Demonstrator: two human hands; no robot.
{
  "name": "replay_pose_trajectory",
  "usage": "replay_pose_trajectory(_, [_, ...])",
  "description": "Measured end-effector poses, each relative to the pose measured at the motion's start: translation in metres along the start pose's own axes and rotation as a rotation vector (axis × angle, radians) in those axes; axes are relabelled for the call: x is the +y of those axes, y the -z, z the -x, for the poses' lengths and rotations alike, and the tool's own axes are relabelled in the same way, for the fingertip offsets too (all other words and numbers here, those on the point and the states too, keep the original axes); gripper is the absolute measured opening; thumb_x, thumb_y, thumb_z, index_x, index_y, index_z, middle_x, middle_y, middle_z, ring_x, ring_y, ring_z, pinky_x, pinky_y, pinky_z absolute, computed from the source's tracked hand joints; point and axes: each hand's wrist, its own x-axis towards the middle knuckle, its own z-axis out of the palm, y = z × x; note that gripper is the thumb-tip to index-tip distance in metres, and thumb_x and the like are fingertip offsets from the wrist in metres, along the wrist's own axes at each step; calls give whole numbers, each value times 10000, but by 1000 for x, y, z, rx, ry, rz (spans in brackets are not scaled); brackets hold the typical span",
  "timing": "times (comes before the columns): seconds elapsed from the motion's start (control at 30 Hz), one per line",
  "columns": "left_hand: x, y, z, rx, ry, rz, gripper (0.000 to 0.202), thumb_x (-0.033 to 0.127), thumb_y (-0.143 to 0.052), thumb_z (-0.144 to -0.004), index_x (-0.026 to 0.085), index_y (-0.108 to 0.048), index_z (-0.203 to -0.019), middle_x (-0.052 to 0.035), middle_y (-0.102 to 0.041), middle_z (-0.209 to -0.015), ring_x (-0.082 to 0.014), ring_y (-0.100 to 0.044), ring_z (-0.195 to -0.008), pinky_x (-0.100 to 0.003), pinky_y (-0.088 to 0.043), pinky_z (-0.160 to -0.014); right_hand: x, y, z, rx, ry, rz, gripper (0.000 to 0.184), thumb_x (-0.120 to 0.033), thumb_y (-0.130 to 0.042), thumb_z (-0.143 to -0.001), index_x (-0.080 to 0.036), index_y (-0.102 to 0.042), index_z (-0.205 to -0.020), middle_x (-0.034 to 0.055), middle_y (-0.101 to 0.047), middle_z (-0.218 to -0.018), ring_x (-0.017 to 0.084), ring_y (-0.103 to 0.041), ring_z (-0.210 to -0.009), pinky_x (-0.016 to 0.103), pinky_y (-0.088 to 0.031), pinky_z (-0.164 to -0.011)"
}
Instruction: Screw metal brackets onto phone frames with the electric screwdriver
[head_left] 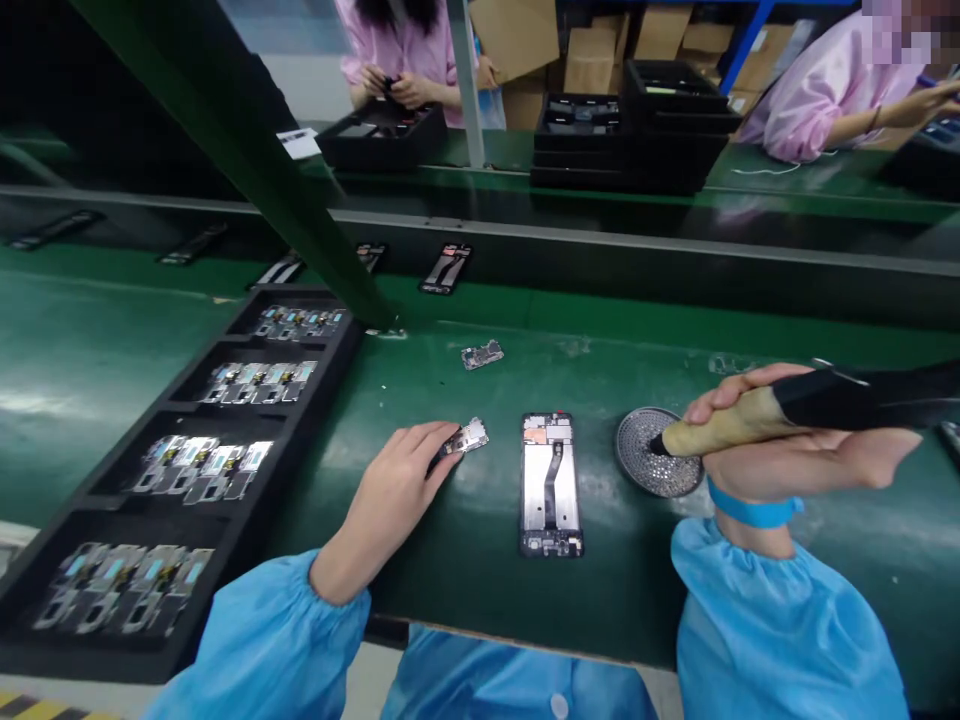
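Observation:
My left hand (397, 490) pinches a small phone circuit board (474, 436) between thumb and fingers, just above the green bench. To its right lies an opened phone body (536, 490), its silver inside and a dark flex cable facing up. My right hand (806, 465) is wrapped round an electric screwdriver (731, 422) with a tan-covered front and a black rear. Its dark tip points down over a round dish of small screws (637, 455); whether it touches them I cannot tell. Another loose circuit board (482, 355) rests on the bench beyond the phone body.
At the left stands a long black tray (334, 375) with several circuit boards in its compartments. A green post (300, 210) slants down behind it. Several phone bodies (447, 268) lie along the bench's far side. Across the divider, people in pink work near black boxes (600, 165).

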Motion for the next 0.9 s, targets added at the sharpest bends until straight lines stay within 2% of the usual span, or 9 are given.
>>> replay_pose_trajectory(0.07, [4,2,-17,2,-45,66,293,413,-519,-1118,240,-661,-1307,-67,-752,-1229,-277,-715,-1087,-455,-622,-942,1,-2,1,5,0,-17,585,-706,-311,-952,-228,-629,-837,40,-503,-629,214,-531,-466,361,-439,-398])
replay_pose_trajectory(0.17, [23,-2,-50,-37,-167,163,287,411,-534,-1126,239,-663,-1316,-41,-740,-1282,-231,-699,-1149,-406,-599,-1014,4,-3,2,-21,6,-27,545,-708,-386,-932,-226,-623,-841,30,-514,-616,209,-525,-451,353,-439,-391])
replay_pose_trajectory(0.27, [42,-15,-78,-90,-297,183,277,368,-564,-1121,226,-665,-1337,-39,-713,-1347,-219,-664,-1210,-396,-570,-1064,6,-3,3,-20,8,-33,606,-766,-375,-906,-222,-632,-832,32,-517,-611,203,-528,-457,346,-444,-392])
replay_pose_trajectory(0.33, [48,-25,-87,-103,-336,164,271,327,-606,-1104,209,-667,-1340,-46,-699,-1373,-226,-647,-1225,-402,-564,-1070,5,-4,3,-13,6,-44,662,-801,-334,-889,-220,-643,-813,40,-514,-609,208,-529,-462,349,-434,-383])
replay_pose_trajectory(0.47, [43,-37,-83,-61,-282,183,269,302,-676,-1067,196,-685,-1315,-51,-704,-1358,-214,-651,-1191,-389,-568,-1062,5,-6,2,-4,18,-9,576,-740,-404,-881,-223,-645,-795,38,-515,-592,218,-540,-454,356,-433,-375])
replay_pose_trajectory(0.6, [39,-39,-75,-62,-250,199,234,294,-670,-1067,208,-705,-1282,-56,-708,-1334,-209,-663,-1162,-382,-577,-1042,18,-8,3,-33,-8,49,684,-884,-483,-829,-221,-653,-849,38,-567,-629,225,-575,-460,359,-443,-365])
replay_pose_trajectory(0.73, [45,-42,-74,-73,-310,172,252,294,-634,-1085,214,-693,-1316,-66,-695,-1366,-229,-657,-1183,-394,-571,-1035,29,-14,9,-47,-34,25,568,-781,-640,-820,-215,-669,-848,22,-554,-611,198,-545,-445,346,-449,-372])
replay_pose_trajectory(0.9, [48,-45,-72,-80,-356,172,224,308,-614,-1096,206,-714,-1268,-64,-707,-1336,-227,-664,-1146,-386,-571,-1008,29,-15,10,4,-2,37,638,-841,-588,-824,-207,-664,-829,35,-549,-602,213,-540,-430,360,-431,-351])
